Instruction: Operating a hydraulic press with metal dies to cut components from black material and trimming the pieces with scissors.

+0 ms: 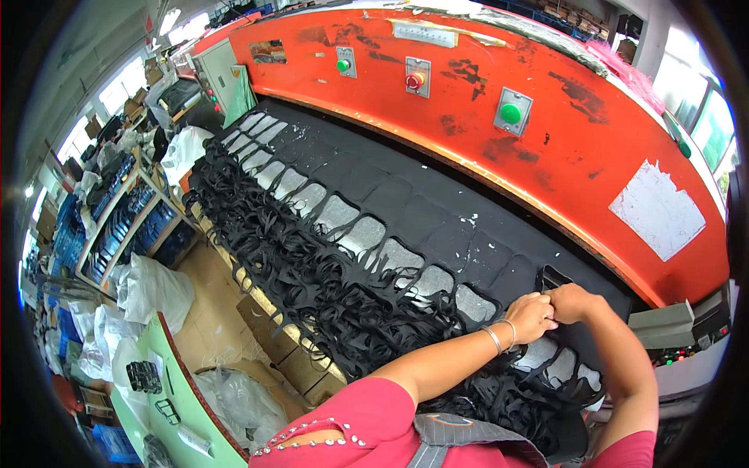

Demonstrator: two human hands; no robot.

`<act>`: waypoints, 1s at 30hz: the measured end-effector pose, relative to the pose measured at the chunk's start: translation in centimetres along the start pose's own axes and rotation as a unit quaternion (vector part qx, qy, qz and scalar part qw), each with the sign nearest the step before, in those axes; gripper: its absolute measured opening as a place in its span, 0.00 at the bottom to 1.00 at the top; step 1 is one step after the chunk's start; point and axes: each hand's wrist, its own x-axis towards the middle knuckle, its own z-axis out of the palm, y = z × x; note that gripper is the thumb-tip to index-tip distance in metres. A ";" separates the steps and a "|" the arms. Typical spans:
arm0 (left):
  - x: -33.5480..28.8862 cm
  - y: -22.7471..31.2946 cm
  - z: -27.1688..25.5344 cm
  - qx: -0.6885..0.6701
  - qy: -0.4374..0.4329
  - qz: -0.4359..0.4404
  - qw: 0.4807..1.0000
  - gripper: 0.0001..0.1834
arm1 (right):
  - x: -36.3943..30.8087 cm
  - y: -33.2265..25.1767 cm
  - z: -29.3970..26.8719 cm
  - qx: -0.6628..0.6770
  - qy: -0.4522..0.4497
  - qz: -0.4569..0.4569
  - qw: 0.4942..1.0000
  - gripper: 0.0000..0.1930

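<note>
We hold our left hand (532,317) and our right hand (573,303) together, knuckles nearly meeting, over the right part of a flat black work bed (413,207). Fingers on both are curled inward rather than spread; their tips are hidden, so we cannot tell how tightly either one pinches, or which carries the hold. A thin, glossy black piece with a bent, frame-like edge (554,276) juts up right at our curled fingers, just beyond the knuckles and touching or nearly touching them. Beside our left hand, toward the left, lies the nearest of a long row of silver-grey, rounded rectangular panels (363,235) with black edges. Along the row's near side we see a dense tangle of narrow black fabric straps (289,261), running under our left forearm. Two silver-coloured bangles (498,335) circle our left wrist.
</note>
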 end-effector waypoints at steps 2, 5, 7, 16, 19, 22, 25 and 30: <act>0.5 -0.1 -0.1 -0.016 0.012 0.030 0.999 0.09 | 0.4 0.6 -1.0 -0.009 -0.048 -0.005 0.999 0.16; -0.4 -1.7 0.6 0.026 0.032 0.078 0.996 0.08 | 0.8 -0.4 -3.9 -0.022 -0.104 -0.033 0.994 0.16; 0.0 -1.9 1.0 0.049 0.019 0.104 0.993 0.07 | 1.5 4.4 -1.9 0.088 0.129 -0.136 0.978 0.19; 4.1 -2.1 0.8 0.028 0.209 0.134 0.968 0.13 | 6.2 7.1 0.8 -0.013 0.333 -0.224 0.916 0.15; 3.6 -1.9 0.8 -0.005 0.113 -0.068 0.991 0.33 | 4.1 9.3 0.7 -0.044 0.418 -0.163 0.893 0.10; 3.5 -2.7 1.0 0.148 0.042 -0.013 0.988 0.34 | 0.3 12.0 1.7 0.031 0.455 0.038 0.889 0.12; 3.4 -1.8 2.2 0.263 0.013 0.051 0.963 0.24 | -2.7 12.1 4.5 0.236 0.306 0.207 0.899 0.17; 3.1 -1.4 4.3 0.240 -0.009 0.075 0.968 0.18 | -3.7 9.5 13.5 0.409 0.373 0.294 0.779 0.33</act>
